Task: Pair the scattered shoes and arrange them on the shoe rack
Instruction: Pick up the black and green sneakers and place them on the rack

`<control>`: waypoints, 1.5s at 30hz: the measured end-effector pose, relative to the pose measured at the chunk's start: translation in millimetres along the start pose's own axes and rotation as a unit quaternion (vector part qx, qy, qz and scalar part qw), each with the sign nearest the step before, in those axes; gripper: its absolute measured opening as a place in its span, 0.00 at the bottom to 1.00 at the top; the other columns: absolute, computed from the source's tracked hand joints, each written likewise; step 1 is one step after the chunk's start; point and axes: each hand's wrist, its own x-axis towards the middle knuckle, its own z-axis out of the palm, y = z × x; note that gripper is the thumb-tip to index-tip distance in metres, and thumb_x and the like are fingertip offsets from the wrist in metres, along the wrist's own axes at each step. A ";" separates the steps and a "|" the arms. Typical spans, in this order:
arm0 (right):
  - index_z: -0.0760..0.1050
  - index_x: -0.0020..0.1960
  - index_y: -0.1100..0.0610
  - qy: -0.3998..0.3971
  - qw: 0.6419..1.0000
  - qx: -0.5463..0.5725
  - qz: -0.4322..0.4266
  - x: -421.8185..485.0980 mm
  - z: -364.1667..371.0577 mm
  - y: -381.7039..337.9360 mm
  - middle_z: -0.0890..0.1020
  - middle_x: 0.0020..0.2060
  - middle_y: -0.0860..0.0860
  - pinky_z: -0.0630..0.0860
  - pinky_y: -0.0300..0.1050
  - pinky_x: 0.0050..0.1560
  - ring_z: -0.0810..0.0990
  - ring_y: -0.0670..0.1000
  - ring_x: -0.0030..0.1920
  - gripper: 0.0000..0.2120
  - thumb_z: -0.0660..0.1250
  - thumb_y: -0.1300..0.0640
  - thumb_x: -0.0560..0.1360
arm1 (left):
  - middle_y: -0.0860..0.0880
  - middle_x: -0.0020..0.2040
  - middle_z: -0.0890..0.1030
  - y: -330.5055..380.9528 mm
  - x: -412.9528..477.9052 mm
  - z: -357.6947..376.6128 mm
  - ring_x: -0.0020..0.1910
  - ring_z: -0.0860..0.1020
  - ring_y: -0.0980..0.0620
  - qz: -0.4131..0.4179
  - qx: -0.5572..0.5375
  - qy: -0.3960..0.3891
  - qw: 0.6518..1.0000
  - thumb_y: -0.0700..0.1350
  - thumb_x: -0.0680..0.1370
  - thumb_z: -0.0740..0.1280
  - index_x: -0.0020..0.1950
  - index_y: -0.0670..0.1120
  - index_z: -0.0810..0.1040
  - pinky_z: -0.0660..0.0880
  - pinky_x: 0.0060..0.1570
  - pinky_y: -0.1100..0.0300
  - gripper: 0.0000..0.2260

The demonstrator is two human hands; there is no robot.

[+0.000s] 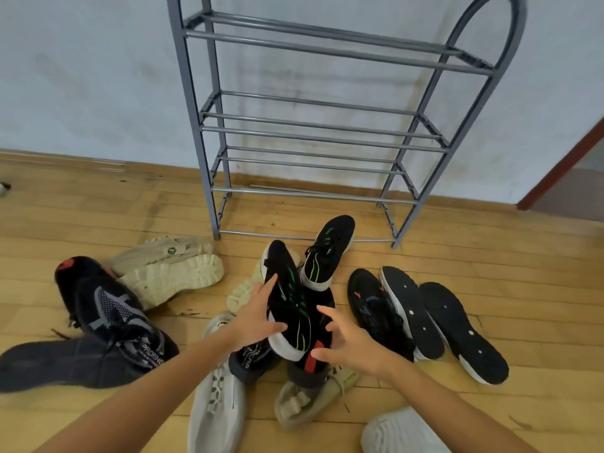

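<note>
A: How far along is the job?

B: Barely begun, by the look of it. The shoe rack (313, 125) stands against the wall with every tier of grey metal bars bare, and all the shoes lie on the wooden floor (490, 256) in front of it.

A: And the hands?

B: The left hand (258, 313) lies against the black shoe with green stripes (287, 299), fingers on its knit side, thumb toward the white sole; whether it truly grips is hard to tell. The right hand (346, 344) is spread open, fingers curled, just beside the heel, holding nothing.

A: Its partner?

B: The matching black shoe (330, 253) sits upright near the rack's bottom front bar, same green lines, same white rim.

A: The rest?

B: Near the floor's left edge, a dark mesh trainer (111, 312) and two cream chunky-soled shoes (170, 269), lugs showing. On the right, two black soles (434, 325) lie upturned, flat and dotted. Nearest the person, a pale grey knit shoe (215, 407), soft-looking. No pair is racked yet.
</note>
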 end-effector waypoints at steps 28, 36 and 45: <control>0.57 0.70 0.38 0.107 0.967 0.132 -0.192 -102.1 -6.4 -49.9 0.73 0.64 0.45 0.76 0.49 0.62 0.75 0.42 0.63 0.43 0.77 0.59 0.66 | 0.57 0.69 0.67 102.1 -117.9 -27.2 0.65 0.73 0.60 0.160 -0.074 -0.113 0.978 0.38 0.64 0.78 0.75 0.64 0.50 0.74 0.62 0.58 0.52; 0.55 0.71 0.39 0.173 0.963 0.155 -0.137 -61.7 -38.3 -1.2 0.71 0.64 0.40 0.73 0.47 0.65 0.72 0.41 0.64 0.48 0.80 0.55 0.61 | 0.55 0.70 0.66 105.1 -35.5 1.4 0.65 0.72 0.59 0.140 -0.049 -0.173 0.974 0.38 0.64 0.78 0.75 0.64 0.42 0.73 0.63 0.61 0.56; 0.56 0.70 0.32 0.209 0.950 0.220 -0.077 28.3 -74.8 68.5 0.79 0.59 0.49 0.77 0.54 0.59 0.80 0.48 0.58 0.54 0.82 0.44 0.51 | 0.54 0.64 0.74 68.1 103.8 5.8 0.59 0.77 0.58 0.058 -0.052 -0.213 0.974 0.46 0.68 0.77 0.75 0.63 0.34 0.72 0.64 0.56 0.55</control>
